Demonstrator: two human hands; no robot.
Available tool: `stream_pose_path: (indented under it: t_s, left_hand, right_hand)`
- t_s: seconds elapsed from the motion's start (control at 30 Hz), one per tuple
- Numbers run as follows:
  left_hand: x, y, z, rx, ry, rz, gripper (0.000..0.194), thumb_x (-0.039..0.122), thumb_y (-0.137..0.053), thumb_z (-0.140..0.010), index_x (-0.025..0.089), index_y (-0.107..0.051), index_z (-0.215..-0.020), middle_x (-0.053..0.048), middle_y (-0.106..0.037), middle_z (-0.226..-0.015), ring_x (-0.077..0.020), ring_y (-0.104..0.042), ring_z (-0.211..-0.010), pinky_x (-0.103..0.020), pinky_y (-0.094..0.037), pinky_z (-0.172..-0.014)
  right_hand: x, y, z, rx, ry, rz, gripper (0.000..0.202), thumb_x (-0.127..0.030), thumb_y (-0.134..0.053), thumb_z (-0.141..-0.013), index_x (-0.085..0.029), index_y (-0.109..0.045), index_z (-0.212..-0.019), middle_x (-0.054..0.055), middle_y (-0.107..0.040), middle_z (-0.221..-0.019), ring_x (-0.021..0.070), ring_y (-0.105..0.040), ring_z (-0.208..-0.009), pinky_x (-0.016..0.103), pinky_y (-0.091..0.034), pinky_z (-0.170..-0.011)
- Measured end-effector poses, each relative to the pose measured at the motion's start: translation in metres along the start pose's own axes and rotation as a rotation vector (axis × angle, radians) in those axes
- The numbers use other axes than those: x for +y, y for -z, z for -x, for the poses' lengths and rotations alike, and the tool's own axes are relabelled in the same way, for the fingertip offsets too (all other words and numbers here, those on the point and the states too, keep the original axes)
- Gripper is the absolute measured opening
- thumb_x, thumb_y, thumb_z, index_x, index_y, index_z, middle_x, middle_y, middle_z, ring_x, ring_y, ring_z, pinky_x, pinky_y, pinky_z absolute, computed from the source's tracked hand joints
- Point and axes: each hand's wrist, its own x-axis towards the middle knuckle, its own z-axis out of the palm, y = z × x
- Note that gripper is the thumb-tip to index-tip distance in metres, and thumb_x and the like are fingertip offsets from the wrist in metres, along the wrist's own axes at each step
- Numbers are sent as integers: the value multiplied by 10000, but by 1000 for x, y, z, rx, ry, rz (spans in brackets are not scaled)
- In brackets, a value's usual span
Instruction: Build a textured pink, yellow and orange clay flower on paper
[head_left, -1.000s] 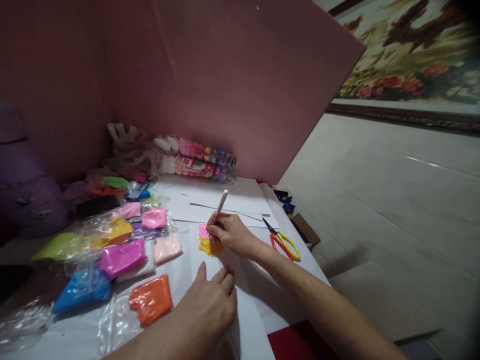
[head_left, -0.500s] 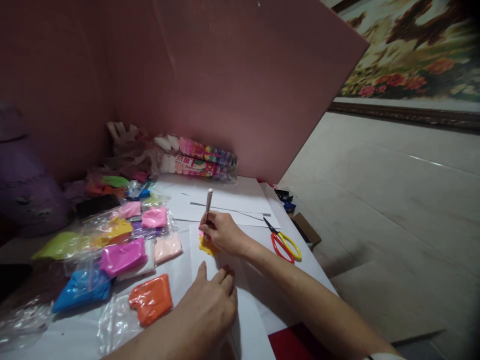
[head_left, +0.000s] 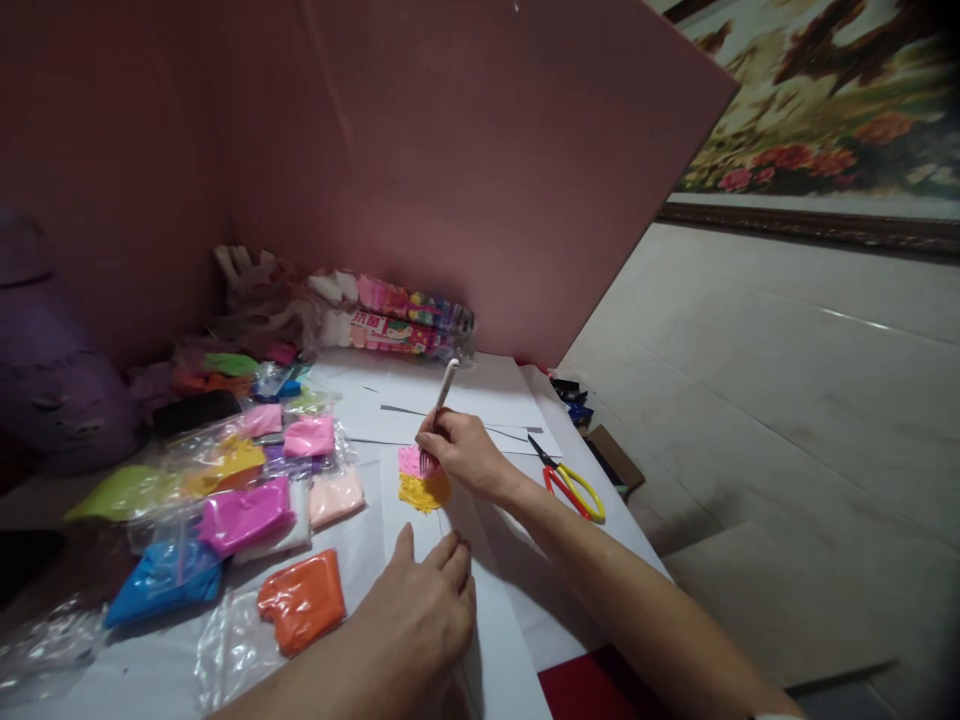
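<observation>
A purple bottle (head_left: 64, 380) stands at the left edge of the frame. In the lower left lie a blue clay packet (head_left: 165, 585), a magenta clay packet (head_left: 247, 512) and an orange clay packet (head_left: 304, 600). Just left of centre, below mid-height, the pink clay (head_left: 409, 459) lies on white paper (head_left: 409, 380), directly above the yellow clay (head_left: 421, 492). The pink surface carries small dots; the yellow surface is rough. At lower centre, the left hand (head_left: 431, 600) rests palm down, fingers loosely spread, with no object visible in its grasp. The fork (head_left: 448, 383) is tilted, tines down at the pink clay; penetration cannot be determined. The right hand (head_left: 465, 452) pinches its handle. The step in hand appears to be texturing the pink clay. The next press likely calls for light, even pressure on unmarked pink clay, with the paper steady. Scissors (head_left: 568, 478) lie right of centre.
</observation>
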Motion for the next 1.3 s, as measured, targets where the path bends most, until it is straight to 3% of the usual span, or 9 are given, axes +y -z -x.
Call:
stream_pose_path:
  t_s: [0.23, 0.53, 0.77, 0.87, 1.1, 1.3]
  left_hand:
    - [0, 0, 0, 2, -4, -26, 311, 231, -464, -904, 142, -650, -1136, -200, -597, -1248, -345, -534, -1155, -617, -387, -932]
    - [-1, -2, -1, -6, -12, -23, 324, 227, -454, -904, 118, -637, -1147, -208, -597, -1248, -339, -517, -1176, -608, -387, -927]
    - [0, 1, 1, -53, -10, -39, 339, 255, -435, -920, 133, -621, -1175, -209, -544, -1312, -347, -461, -1236, -618, -362, -944]
    - [0, 2, 1, -55, -7, -31, 348, 254, -406, -928, 124, -625, -1165, -211, -555, -1299, -339, -475, -1223, -624, -365, -937]
    - [-1, -4, -1, 8, -15, -50, 312, 234, -455, -909, 124, -645, -1131, -201, -602, -1242, -341, -530, -1156, -608, -390, -919]
    - [0, -3, -1, -12, 4, -49, 295, 212, -463, -910, 146, -648, -1130, -182, -613, -1237, -329, -528, -1174, -575, -409, -920]
  right_hand:
    - [9, -5, 9, -86, -81, 7, 154, -114, -523, -776, -180, -563, -643, -32, -576, -511, 117, -560, -499, 212, -424, -518]
    - [10, -14, 2, -91, -65, -16, 155, -105, -539, -772, -184, -553, -639, -38, -567, -498, 112, -545, -482, 208, -423, -504]
    - [1, 1, -2, -36, -74, -143, 109, -131, -520, -789, -175, -521, -689, -48, -551, -523, 86, -528, -461, 190, -430, -507]
    - [1, 4, 3, -66, -93, -97, 134, -114, -521, -776, -172, -526, -655, -43, -548, -521, 90, -521, -471, 193, -418, -506]
    - [9, -10, 8, -102, -110, -70, 123, -122, -522, -784, -170, -541, -671, -39, -556, -514, 99, -530, -483, 207, -419, -534]
    - [8, -16, 1, -96, -72, -81, 126, -116, -526, -784, -169, -540, -671, -39, -557, -517, 95, -528, -483, 206, -424, -539]
